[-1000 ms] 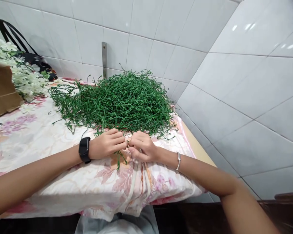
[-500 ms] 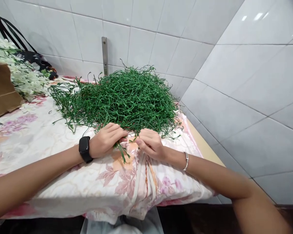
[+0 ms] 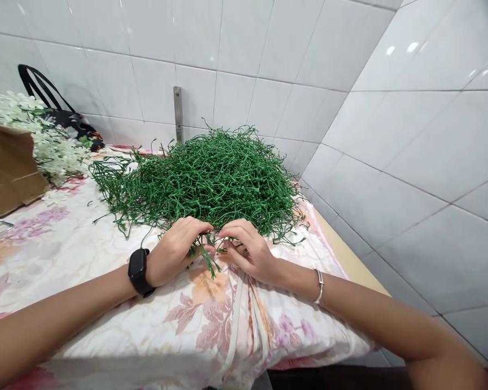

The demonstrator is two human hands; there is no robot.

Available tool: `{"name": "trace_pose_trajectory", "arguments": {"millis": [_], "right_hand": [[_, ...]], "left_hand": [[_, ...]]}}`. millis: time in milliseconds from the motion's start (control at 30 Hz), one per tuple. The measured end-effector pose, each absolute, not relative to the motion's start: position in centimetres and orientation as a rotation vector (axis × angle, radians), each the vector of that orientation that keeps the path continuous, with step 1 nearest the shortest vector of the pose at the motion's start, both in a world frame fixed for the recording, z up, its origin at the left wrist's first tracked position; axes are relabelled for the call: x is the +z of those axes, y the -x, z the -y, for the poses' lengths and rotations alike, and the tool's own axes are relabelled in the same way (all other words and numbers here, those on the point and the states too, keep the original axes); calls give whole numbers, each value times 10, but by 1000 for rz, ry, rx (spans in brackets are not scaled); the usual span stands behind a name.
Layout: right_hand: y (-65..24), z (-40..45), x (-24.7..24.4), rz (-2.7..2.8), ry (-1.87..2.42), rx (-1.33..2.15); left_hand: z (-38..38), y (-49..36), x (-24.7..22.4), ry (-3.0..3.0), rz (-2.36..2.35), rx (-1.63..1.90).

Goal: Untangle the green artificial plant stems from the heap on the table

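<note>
The fingers of the left hand [image 3: 178, 246] hide the middle of the green stems [image 3: 209, 262] it holds; their count cannot be determined. The right hand [image 3: 252, 252] conceals its palm; whether it grips a stem cannot be confirmed. The pile [image 3: 228, 173] covers the lower end of the metal strip [image 3: 178, 111]. The left edge cuts off the brown package [image 3: 12, 173], the white flowers [image 3: 20, 115] and a thin metal object [image 3: 4, 225], type indeterminate. The flowers partly obscure the black bag [image 3: 71, 122]. The floral cloth [image 3: 146, 330] conceals most of the counter [image 3: 350, 254].
</note>
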State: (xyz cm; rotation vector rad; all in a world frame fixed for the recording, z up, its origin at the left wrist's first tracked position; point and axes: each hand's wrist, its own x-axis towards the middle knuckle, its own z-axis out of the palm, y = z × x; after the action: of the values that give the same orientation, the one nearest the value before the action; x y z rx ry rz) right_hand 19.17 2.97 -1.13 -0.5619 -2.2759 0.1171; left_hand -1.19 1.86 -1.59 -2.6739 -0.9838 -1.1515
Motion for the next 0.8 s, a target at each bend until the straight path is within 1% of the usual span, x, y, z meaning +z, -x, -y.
{"name": "trace_pose_trajectory", "arguments": {"millis": [200, 433, 633, 800], "right_hand": [[-188, -30, -11, 2343, 488, 71], [-185, -35, -17, 2333, 460, 9], [-187, -31, -16, 2296, 394, -39], [-188, -27, -14, 2227, 317, -72]], "left_hand": [[-18, 11, -18, 2797, 864, -1119], [-16, 7, -17, 2887, 800, -1175], [-13, 6, -14, 2776, 735, -1189], [-8, 8, -10, 2633, 698, -1274]]}}
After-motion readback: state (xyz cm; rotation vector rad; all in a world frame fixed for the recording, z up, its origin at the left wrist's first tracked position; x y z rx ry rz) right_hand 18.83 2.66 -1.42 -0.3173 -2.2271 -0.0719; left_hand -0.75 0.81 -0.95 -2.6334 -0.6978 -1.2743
